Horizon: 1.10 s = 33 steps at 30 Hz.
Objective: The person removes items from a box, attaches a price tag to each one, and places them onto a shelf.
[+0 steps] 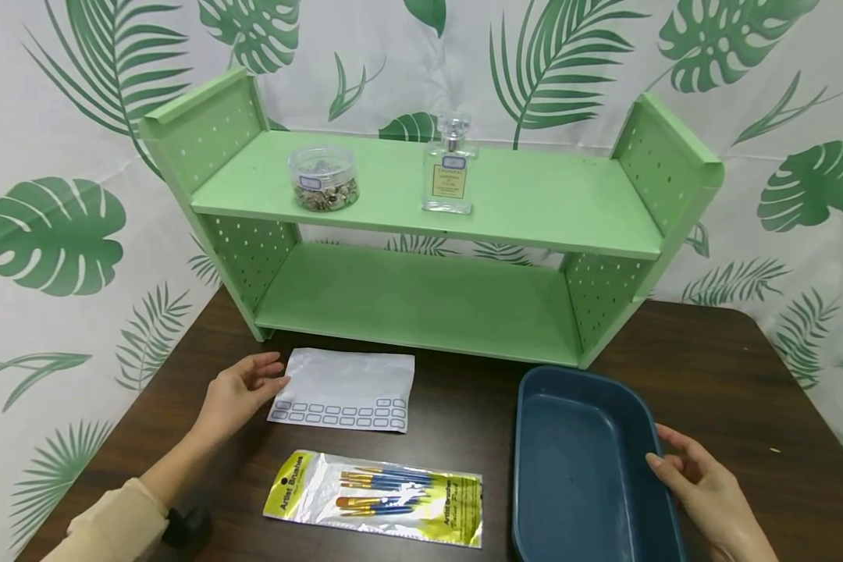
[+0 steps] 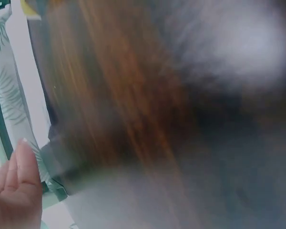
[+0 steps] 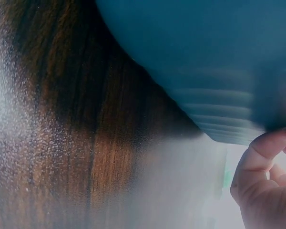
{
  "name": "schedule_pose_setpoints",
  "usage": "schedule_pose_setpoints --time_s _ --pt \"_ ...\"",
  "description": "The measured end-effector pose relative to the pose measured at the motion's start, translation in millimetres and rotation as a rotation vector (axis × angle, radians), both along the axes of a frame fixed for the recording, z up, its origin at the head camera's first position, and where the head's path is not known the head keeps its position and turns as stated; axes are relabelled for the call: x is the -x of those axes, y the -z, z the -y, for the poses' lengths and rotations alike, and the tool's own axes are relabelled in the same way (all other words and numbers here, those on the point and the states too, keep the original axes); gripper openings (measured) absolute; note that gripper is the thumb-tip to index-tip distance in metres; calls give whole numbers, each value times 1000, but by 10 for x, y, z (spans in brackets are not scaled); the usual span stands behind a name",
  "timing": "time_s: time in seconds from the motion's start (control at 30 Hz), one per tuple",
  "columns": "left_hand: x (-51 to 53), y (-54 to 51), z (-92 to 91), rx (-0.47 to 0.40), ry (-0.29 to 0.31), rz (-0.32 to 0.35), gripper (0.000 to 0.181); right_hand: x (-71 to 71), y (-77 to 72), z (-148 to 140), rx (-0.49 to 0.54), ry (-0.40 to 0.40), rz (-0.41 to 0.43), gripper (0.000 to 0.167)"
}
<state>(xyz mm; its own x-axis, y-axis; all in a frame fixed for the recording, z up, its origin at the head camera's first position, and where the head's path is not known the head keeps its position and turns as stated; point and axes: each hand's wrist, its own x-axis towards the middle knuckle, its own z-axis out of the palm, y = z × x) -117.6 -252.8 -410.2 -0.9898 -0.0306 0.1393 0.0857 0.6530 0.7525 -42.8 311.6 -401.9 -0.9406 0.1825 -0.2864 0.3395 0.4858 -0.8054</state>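
Observation:
My left hand (image 1: 242, 390) is at the left edge of a white sheet of blue-bordered labels (image 1: 351, 382). Its fingers look loosely extended, and in the left wrist view the fingers (image 2: 26, 167) lie straight and close together. Whether they touch the sheet cannot be told. On the right, my right hand (image 1: 706, 488) pinches the right rim of a dark blue tray (image 1: 576, 468), thumb over the edge. Up close in the right wrist view, the thumb (image 3: 269, 143) meets the tray's edge. Between sheet and tray's near end lies a clear packet of artist brushes (image 1: 375, 498).
Behind stands a two-tier green shelf (image 1: 421, 300). Its upper board bears a clear round jar (image 1: 325, 179) of small bits and a glass perfume bottle (image 1: 449, 168), each with a blue-bordered label. All sits on a dark wooden table (image 1: 730, 375) before a leaf-patterned cloth (image 1: 393, 86).

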Motion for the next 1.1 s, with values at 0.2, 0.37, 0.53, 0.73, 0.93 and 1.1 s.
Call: schedule_pose_setpoints --time_s 0.2,0.37,0.53,0.73,0.93,1.1 --pt "135 41 31 25 -10 112 52 -2 -18 13 14 7 21 55" --pt "190 56 25 55 -12 169 58 -11 -29 9 8 -7 21 54" --pt "226 85 17 103 -12 207 59 -10 -44 -2 6 -15 57 64" --pt "248 137 17 140 -13 220 56 -5 -25 2 -8 -17 16 60" --pt "256 166 11 185 -17 196 51 -3 -12 2 1 -18 -18 55" --pt "265 165 -9 208 -20 177 45 -13 -16 -10 1 -17 -4 56"
